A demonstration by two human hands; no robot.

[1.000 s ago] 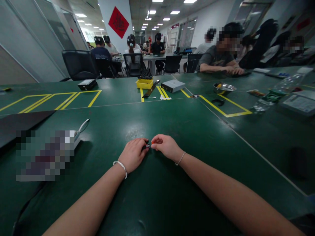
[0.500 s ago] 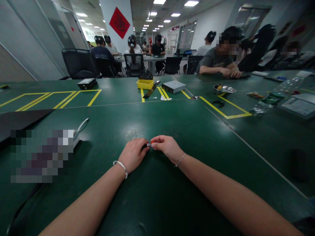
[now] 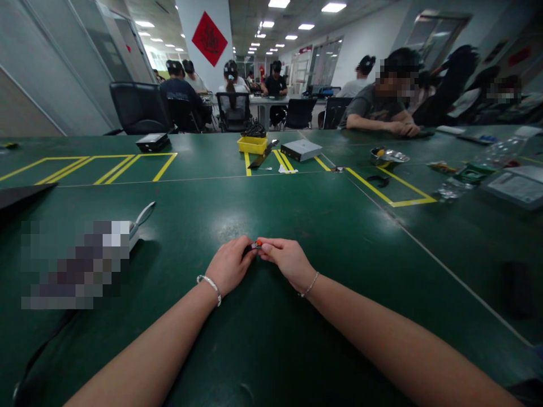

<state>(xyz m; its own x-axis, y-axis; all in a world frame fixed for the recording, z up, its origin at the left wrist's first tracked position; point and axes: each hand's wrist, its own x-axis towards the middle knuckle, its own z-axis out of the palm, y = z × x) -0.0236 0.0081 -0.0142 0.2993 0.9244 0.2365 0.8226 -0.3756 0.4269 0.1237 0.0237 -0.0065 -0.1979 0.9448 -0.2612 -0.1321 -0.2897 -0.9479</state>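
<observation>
Detail of a two-handed pinch at the near middle of the table [image 3: 335, 226]. Toward the left edge a white-handled tool [image 3: 143, 217] lies flat, well apart from the hands. The left hand [image 3: 231, 264], with a bangle [image 3: 209, 284] on the wrist, rests knuckles-up on the table; its fingers are curled in and their tips close on the small part [image 3: 257, 244] from the left. The small part, grey with an orange spot, sits just above the table surface, directly between the two sets of fingertips and touching both. It is too small to give its long axis with certainty, though it appears to run left to right, from hand to hand. The right hand [image 3: 285, 259], with a thin chain [image 3: 310, 284] on the wrist, meets it from the right, thumb and forefinger clenched on the orange end. Neither hand is nearer; both are in contact. Along the far edge stand a yellow bin [image 3: 251, 145], a grey box [image 3: 300, 149] and, further right, a metal bowl [image 3: 387, 155].

Compared with one second ago, the fingertips have closed up: the narrow gap in which the small part showed is gone, and the two hands now touch around it. The bin, box and bowl lie as before.
</observation>
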